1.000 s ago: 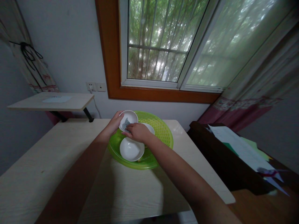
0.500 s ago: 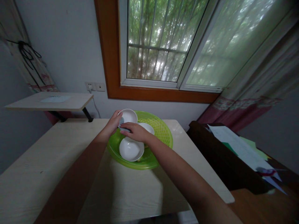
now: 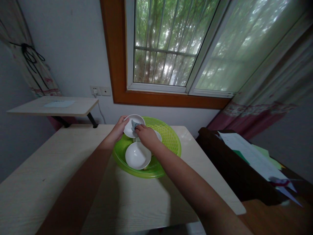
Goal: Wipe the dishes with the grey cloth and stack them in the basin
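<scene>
My left hand grips the left rim of a white bowl, which is tilted toward me above a green plastic basin. In my right hand is a bunched grey-blue cloth, pressed against the inside of that bowl. A second white bowl lies in the near part of the basin, its hollow facing up. Partly hidden behind my right hand, another white bowl rests in the basin.
The basin stands on a pale wooden table. To the left is a small raised shelf with a paper on it. Papers and scissors lie on a dark surface at the right. A window is behind the table.
My right hand has moved the cloth from the bowl's near left rim into its inside, up and to the right. The left hand stays at the rim.
</scene>
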A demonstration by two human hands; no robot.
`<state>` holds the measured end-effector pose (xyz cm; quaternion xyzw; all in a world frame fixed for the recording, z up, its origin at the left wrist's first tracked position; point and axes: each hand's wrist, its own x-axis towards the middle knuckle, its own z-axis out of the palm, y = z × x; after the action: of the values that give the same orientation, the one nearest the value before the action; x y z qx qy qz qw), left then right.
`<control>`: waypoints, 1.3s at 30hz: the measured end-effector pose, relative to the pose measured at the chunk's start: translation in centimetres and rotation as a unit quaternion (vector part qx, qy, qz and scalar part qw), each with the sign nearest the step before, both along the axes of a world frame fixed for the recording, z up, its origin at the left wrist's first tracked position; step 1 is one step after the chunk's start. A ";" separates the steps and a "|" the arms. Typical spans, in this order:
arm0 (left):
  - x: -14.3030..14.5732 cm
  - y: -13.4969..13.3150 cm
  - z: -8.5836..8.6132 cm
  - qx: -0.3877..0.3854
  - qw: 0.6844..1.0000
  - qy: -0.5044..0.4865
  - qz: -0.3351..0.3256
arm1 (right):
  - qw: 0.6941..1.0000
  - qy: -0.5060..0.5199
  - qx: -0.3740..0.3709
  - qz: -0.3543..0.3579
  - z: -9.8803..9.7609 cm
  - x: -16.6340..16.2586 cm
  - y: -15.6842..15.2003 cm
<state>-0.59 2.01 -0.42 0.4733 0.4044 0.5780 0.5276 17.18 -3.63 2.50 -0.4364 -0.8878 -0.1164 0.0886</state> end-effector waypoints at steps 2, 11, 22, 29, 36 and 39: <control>-0.2 -0.1 0.1 -0.012 1.000 0.001 0.003 | 1.000 -0.004 0.007 -0.003 0.1 0.0 0.0; -0.6 -0.4 0.2 -0.042 0.999 -0.022 -0.013 | 0.998 -0.004 0.050 0.029 -0.2 0.5 0.6; 0.0 -0.3 0.5 0.019 1.000 -0.006 0.001 | 0.999 0.028 -0.025 0.024 -0.7 0.1 0.2; 0.0 -0.2 0.3 0.046 0.998 0.023 0.035 | 0.964 0.164 -0.136 0.161 -1.7 -0.2 0.6; 0.0 -0.3 0.3 0.064 0.995 0.047 0.056 | 0.929 0.246 -0.147 0.236 -1.3 -0.5 0.5; 0.0 -0.1 0.3 0.061 0.996 0.030 0.062 | 0.946 0.211 -0.136 0.204 -1.4 -0.4 0.7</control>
<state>-0.58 1.89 -0.17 0.4957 0.4122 0.6191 0.4485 16.82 -2.93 1.10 -0.2682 -0.9264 0.1203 0.2354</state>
